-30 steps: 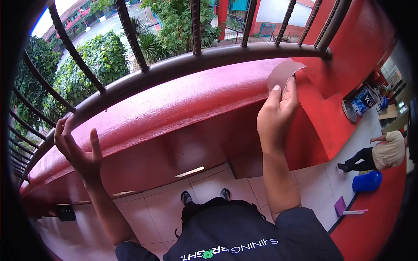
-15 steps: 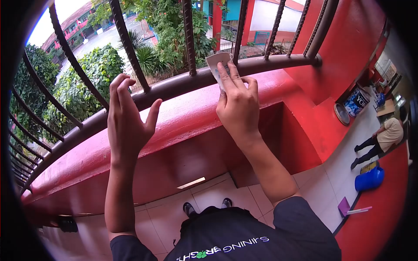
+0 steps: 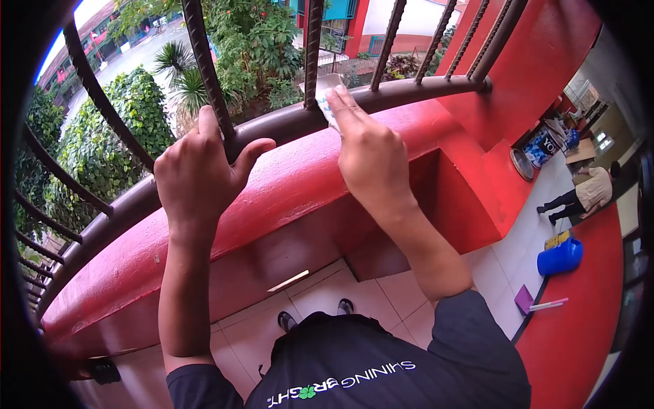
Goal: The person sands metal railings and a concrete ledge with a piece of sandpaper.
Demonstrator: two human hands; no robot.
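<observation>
My left hand (image 3: 199,170) rests on the dark metal railing (image 3: 279,129), at the foot of an upright ribbed bar. Its fingers bend over the rail, partly hidden, and the thumb points right along it. My right hand (image 3: 375,153) holds a small folded piece of sandpaper (image 3: 329,87), pale with bluish print. Its fingers lie over the sheet, pressing it to the rail just right of another bar. Below the railing runs a glossy red ledge (image 3: 300,174).
A red pillar (image 3: 524,61) stands at the right. Along the right-hand corridor are a blue container (image 3: 562,257), a purple dustpan (image 3: 524,300), a round lid (image 3: 522,164) and a bent-over person (image 3: 593,191). Plants (image 3: 122,116) grow beyond the bars.
My left hand has come down from the air onto the railing. My right hand has slid slightly left along the rail with the sandpaper. The view has shifted a little.
</observation>
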